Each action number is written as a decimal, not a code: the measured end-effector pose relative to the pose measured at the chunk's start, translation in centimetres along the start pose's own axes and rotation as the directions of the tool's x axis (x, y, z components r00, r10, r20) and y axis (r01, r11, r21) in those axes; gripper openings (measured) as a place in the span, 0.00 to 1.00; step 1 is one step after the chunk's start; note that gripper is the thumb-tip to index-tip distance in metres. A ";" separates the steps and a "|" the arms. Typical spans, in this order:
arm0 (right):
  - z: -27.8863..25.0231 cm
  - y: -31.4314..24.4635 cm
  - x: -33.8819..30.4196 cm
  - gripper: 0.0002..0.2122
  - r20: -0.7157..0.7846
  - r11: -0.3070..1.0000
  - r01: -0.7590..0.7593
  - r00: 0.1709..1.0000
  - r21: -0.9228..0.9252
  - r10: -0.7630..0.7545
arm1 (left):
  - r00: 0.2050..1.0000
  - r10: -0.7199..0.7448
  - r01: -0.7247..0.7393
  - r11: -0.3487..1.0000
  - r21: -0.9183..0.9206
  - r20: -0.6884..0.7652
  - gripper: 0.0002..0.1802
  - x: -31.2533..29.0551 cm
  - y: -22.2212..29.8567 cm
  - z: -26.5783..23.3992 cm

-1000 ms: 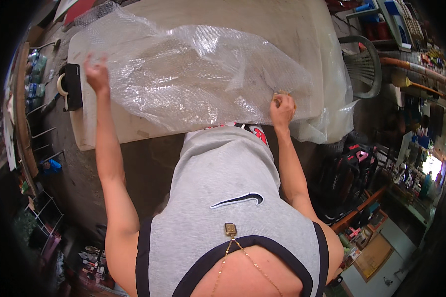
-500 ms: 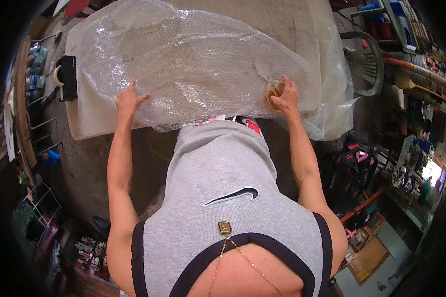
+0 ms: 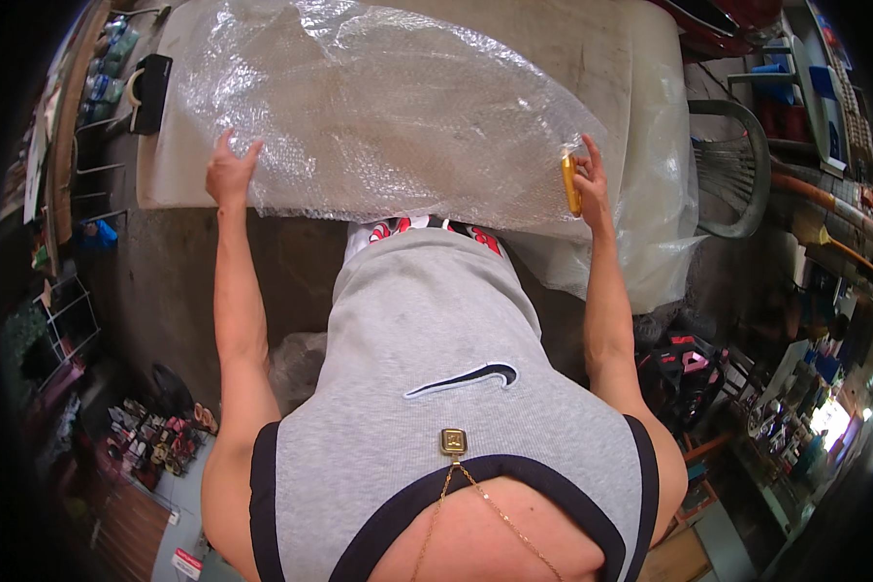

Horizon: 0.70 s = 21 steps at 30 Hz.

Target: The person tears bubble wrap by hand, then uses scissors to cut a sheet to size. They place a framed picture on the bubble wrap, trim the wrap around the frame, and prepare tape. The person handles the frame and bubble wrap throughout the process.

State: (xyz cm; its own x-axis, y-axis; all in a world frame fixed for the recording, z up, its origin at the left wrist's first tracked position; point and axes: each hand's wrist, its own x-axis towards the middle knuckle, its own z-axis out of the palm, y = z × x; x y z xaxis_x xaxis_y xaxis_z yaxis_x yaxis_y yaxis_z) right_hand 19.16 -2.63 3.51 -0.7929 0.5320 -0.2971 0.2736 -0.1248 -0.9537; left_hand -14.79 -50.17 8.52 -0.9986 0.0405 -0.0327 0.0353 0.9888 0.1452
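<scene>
A large sheet of clear bubble wrap [image 3: 388, 126] spreads across the near part of the table, its front edge hanging close to my waist. At the sheet's left edge is my left hand [image 3: 230, 177], open, with thumb and forefinger stretched apart; the other fingers are hard to see. My right hand [image 3: 593, 184] is closed around yellow-handled scissors [image 3: 571, 186] at the right end of the wrap. The scissors are turned edge-on, and their blades hardly show. Whether the right fingertips also pinch the wrap is unclear.
A black tape dispenser [image 3: 151, 94] stands by the table's [image 3: 179, 184] left edge. More clear plastic [image 3: 660, 194] drapes off the right side, near a dark plastic chair [image 3: 732, 165]. A black and red bag [image 3: 684, 373] sits at the right; several shoes [image 3: 150, 436] lie lower left.
Both hands have risen slightly in view, the left shifting left and the right shifting right. The bubble wrap moved upward with its front edge straighter. The scissors turned from loops showing to edge-on.
</scene>
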 end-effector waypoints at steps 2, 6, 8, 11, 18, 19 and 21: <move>-1.4 -0.4 0.7 0.38 0.122 0.966 -0.091 0.991 0.241 0.063 | 0.986 0.021 -0.036 0.995 0.089 0.166 0.44 -2.9 1.0 1.4; -4.1 -0.9 3.0 0.38 0.284 0.809 -0.154 0.959 0.567 -0.017 | 0.932 0.047 -0.107 0.983 0.149 0.360 0.49 -7.5 3.1 4.0; -5.1 -0.7 5.5 0.24 0.266 0.768 -0.164 0.964 0.619 -0.008 | 0.927 0.088 -0.127 0.988 0.085 0.363 0.51 -8.6 3.7 4.7; -6.9 -1.0 10.2 0.11 0.357 0.650 -0.221 0.931 0.727 -0.082 | 0.933 0.058 -0.086 0.994 0.063 0.355 0.51 -9.1 4.0 5.1; -5.3 -0.8 12.9 0.20 0.530 0.457 -0.524 0.838 0.719 0.128 | 0.940 0.019 -0.031 0.999 0.028 0.341 0.47 -10.4 4.0 6.1; -5.0 -1.1 12.4 0.21 0.605 0.399 -0.593 0.788 0.699 0.110 | 0.940 0.011 -0.023 0.999 0.030 0.340 0.47 -10.5 4.0 6.2; -4.3 -1.8 11.2 0.23 0.693 0.382 -0.655 0.719 0.652 0.051 | 0.940 0.008 -0.015 1.000 0.020 0.341 0.46 -10.6 4.1 6.4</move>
State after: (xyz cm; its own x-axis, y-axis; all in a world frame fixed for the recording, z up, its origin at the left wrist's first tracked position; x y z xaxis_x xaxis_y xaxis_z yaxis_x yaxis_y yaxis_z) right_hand 12.13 7.17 2.14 -0.9335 -0.2045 -0.2946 0.2694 -0.9421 -0.1996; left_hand -3.80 -45.66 3.15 -0.9256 0.0947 -0.3664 0.0514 0.9907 0.1261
